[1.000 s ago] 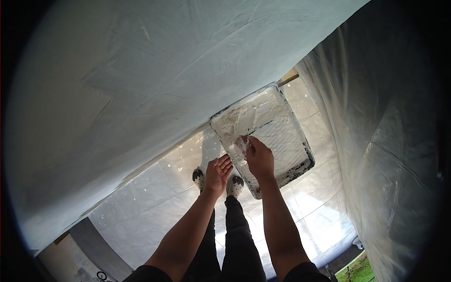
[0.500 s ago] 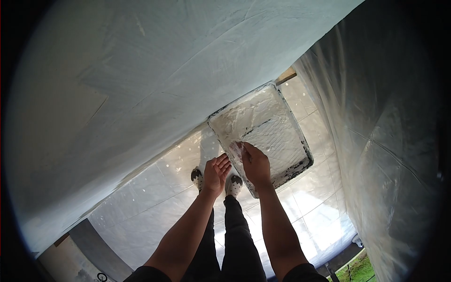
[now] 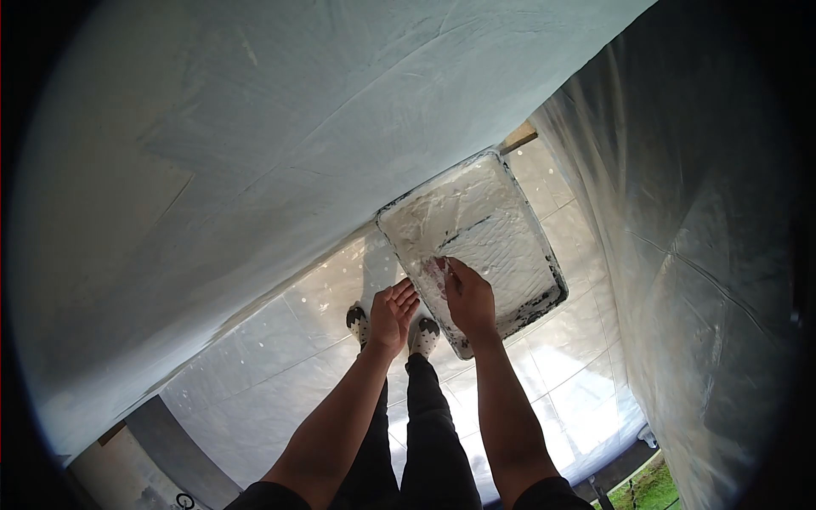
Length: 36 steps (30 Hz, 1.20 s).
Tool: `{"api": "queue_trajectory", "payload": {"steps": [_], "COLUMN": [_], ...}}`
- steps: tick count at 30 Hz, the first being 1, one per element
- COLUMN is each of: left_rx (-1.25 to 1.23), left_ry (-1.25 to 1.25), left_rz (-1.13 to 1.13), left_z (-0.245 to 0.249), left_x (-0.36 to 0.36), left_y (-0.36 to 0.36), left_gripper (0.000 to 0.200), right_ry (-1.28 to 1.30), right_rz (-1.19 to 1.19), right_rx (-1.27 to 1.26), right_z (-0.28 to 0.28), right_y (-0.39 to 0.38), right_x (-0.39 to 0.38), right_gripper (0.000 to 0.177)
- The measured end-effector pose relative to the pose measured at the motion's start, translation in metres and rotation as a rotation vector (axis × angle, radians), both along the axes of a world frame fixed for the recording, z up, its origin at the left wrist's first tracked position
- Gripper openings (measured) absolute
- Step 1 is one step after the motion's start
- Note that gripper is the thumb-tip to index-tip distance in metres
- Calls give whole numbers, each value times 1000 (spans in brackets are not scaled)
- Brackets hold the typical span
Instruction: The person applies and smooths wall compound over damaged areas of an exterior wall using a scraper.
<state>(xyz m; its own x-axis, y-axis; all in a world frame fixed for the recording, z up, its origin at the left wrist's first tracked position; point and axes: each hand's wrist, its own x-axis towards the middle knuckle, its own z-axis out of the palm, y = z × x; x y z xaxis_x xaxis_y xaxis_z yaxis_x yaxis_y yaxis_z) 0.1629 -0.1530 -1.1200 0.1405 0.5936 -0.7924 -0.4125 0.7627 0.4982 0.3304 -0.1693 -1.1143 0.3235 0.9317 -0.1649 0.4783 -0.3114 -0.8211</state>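
A black paint tray (image 3: 552,276), lined with white paint, lies on the covered floor in front of my feet. My right hand (image 3: 469,297) reaches down over its near end, fingers closed on a small white-smeared tool (image 3: 431,274) whose kind I cannot tell. My left hand (image 3: 393,316) hovers palm up beside it, fingers spread, holding nothing. Both shoes (image 3: 425,333), spattered with white, stand just below the hands.
Clear plastic sheeting (image 3: 280,365) covers the tiled floor. A pale painted wall (image 3: 255,153) fills the left and top. Hanging plastic sheet (image 3: 680,255) closes the right side. A wooden piece (image 3: 520,136) shows past the tray. Grass (image 3: 650,489) appears at the bottom right.
My right hand drew slightly toward the near edge of the tray, then shifted back a little. The left hand has stayed in place.
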Motion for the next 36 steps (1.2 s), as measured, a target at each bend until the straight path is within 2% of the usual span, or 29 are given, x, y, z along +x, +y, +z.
{"api": "queue_trajectory", "payload": {"steps": [1,3,4,5,7,9,11,15,17,19,21,23,25,27,29,31,33,34,35,36], "left_rx": [1,-1,-7,-8,-2,3,6,12,9,-4,5,14,9,-2,-20,-7,-12,-14,-11,-9], "left_ry": [5,6,2,0,-7,-8,-1,-27,-48,-52,-47,-47,-55,-53,-47,-22,-28,-31,-31,-43], "left_rz": [1,2,-2,-2,16,16,17,-6,-11,-9,-15,-27,-10,-8,-6,-6,-1,5,8,-6], "left_z": [0,-1,-2,-3,-5,-6,-6,-10,-12,-13,-15,-15,-13,-12,-6,-1,-2,-2,-4,-5], "left_x": [-1,-2,-2,-2,-2,-1,-3,-7,-7,-9,-11,-9,-9,-9,-8,-6,-6,-6,-7,-8], "left_y": [1,0,-1,-2,-2,-3,-4,-5,-4,-4,-5,-6,-6,-4,-3,-2,-3,-2,-2,-3], "left_gripper": [69,69,69,69,69,69,69,71,73,72,72,72,72,71,71,71,71,71,71,72], "right_ry": [0,222,229,227,107,79,123,157,11,-40,139,90,1,-55,202,236,-34,-68,-68,117], "right_rz": [1,-327,-403,-404,-214,-52,-2,-141,21,25,-178,-151,60,28,-188,-201,-20,-61,-59,-142], "right_rx": [5,36,-1,-1,-129,-84,-85,16,-123,-76,34,74,-105,-74,24,-10,-67,-7,-4,-33], "right_z": [2,7,5,1,-7,-12,3,8,4,4,4,16,11,9,19,18,-3,-4,10,26], "right_y": [4,9,13,16,22,23,30,36,38,37,37,40,38,38,40,35,27,25,27,26], "right_x": [6,16,21,22,18,6,5,3,-3,1,2,-2,-7,-4,-4,-7,-11,-8,-5,-1], "right_gripper": [32,32,33,33,35,35,35,35,33,32,32,33,31,32,33,33,32,32,32,32]}}
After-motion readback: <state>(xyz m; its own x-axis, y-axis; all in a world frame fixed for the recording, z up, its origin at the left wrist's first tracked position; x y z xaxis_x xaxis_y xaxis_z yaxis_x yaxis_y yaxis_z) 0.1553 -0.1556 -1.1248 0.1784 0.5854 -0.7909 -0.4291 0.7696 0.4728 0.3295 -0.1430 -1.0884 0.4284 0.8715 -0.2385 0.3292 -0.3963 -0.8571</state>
